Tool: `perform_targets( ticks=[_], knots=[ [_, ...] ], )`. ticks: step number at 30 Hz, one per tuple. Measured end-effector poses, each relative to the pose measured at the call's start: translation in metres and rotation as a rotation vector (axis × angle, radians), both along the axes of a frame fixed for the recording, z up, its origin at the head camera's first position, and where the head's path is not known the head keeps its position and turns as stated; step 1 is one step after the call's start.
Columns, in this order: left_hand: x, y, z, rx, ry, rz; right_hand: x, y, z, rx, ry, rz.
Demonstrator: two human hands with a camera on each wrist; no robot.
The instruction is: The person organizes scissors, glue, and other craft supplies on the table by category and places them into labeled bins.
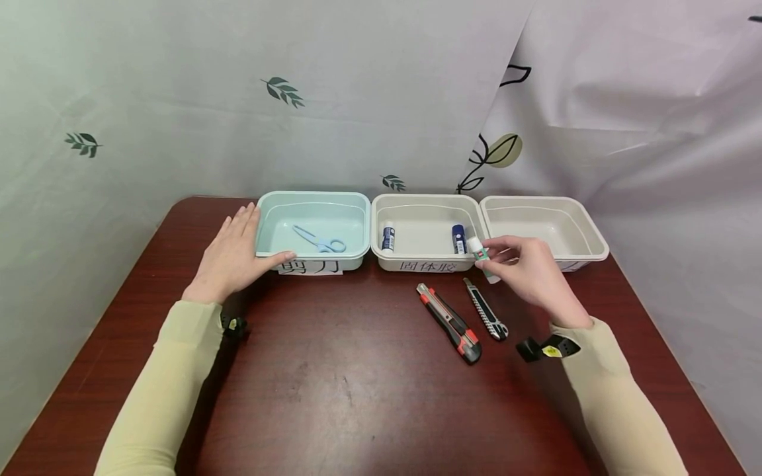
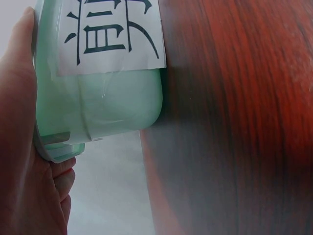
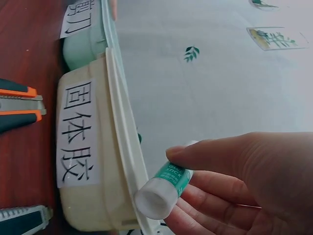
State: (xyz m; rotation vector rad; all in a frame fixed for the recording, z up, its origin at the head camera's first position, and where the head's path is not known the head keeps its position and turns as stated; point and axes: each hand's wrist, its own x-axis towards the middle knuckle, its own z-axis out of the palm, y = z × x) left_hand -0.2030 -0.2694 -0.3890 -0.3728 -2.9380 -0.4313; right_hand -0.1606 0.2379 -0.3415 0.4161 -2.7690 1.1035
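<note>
My right hand pinches a white and green glue stick between thumb and fingers, at the front right corner of the middle beige bin. In the right wrist view the glue stick tilts, one white end overlapping the bin's rim. Two dark blue glue sticks, one at the left and one at the right, lie inside that bin. My left hand rests on the left end of the light blue bin, fingers extended along its rim and thumb at the front. Light blue scissors lie in it.
A second beige bin stands at the right end of the row. In front of the bins lie a red and black utility knife and a grey and black one on the brown table. A pale curtain hangs behind.
</note>
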Motion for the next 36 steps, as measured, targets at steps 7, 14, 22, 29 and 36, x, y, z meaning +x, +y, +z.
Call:
perform_targets(
  ticks=[7, 14, 22, 29, 36],
  knots=[
    [0.0, 0.0, 0.0, 0.003, 0.004, 0.001, -0.01, -0.008, 0.009, -0.047, 0.002, -0.029],
    [-0.001, 0.0, 0.0, 0.009, 0.007, 0.003, -0.022, -0.016, 0.016, -0.085, 0.019, -0.06],
    [0.0, -0.001, -0.001, 0.007, 0.006, 0.003, -0.038, -0.022, 0.02, -0.129, 0.03, -0.084],
    [-0.001, 0.0, -0.001, 0.004, 0.014, 0.001, -0.051, -0.027, 0.027, -0.176, 0.022, -0.13],
    [-0.001, 0.0, -0.001, 0.007, 0.004, -0.001, -0.065, -0.03, 0.024, -0.214, -0.012, -0.156]
  ],
)
